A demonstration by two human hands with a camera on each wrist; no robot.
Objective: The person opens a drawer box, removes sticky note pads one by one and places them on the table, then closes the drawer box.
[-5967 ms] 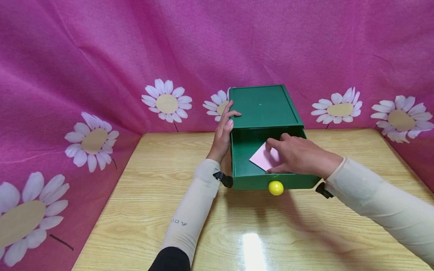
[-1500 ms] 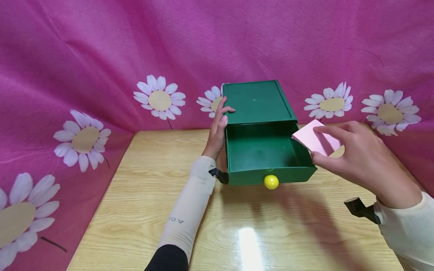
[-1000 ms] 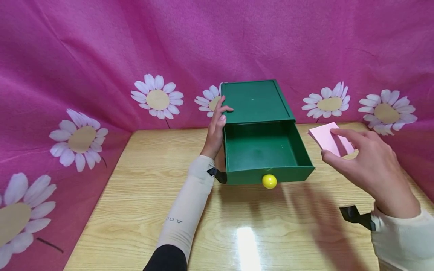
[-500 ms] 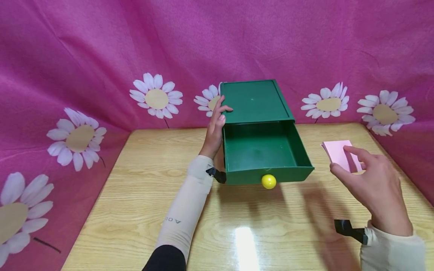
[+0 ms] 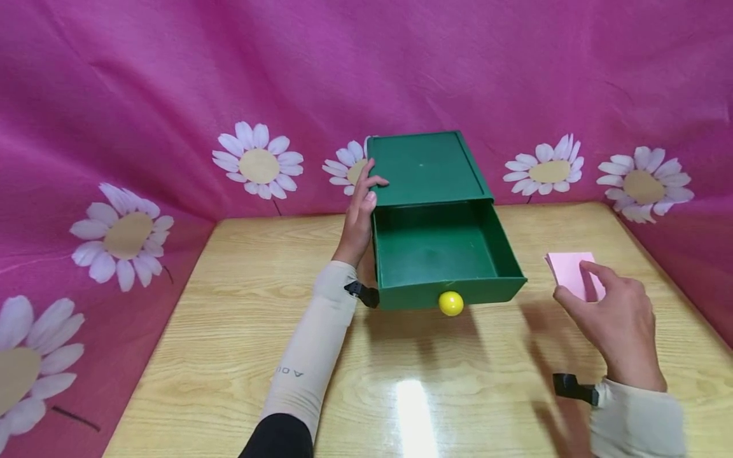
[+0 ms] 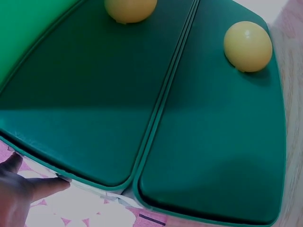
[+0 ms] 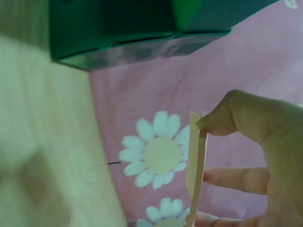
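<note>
A green drawer unit (image 5: 426, 168) stands on the table in the head view. Its top drawer (image 5: 426, 254) is pulled out, with a bare green floor and a yellow knob (image 5: 451, 304) in front. My left hand (image 5: 357, 213) rests along the unit's left side, fingertips over the top edge. To the right of the drawer, my right hand (image 5: 615, 318) pinches a pink sticky note pad (image 5: 569, 270) between thumb and fingers. The right wrist view shows the pad (image 7: 195, 161) edge-on, held off the table.
Two lower drawers with yellow knobs (image 6: 248, 46) sit closed below, seen in the left wrist view. A pink cloth (image 5: 429, 63) printed with daisies hangs behind and beside the wooden table (image 5: 229, 318). Black straps (image 5: 574, 388) circle the wrists.
The right hand has lifted the pink sticky note pad out of the drawer, carried it to the right and lowered it beside the unit. My left hand has stayed on the unit.
</note>
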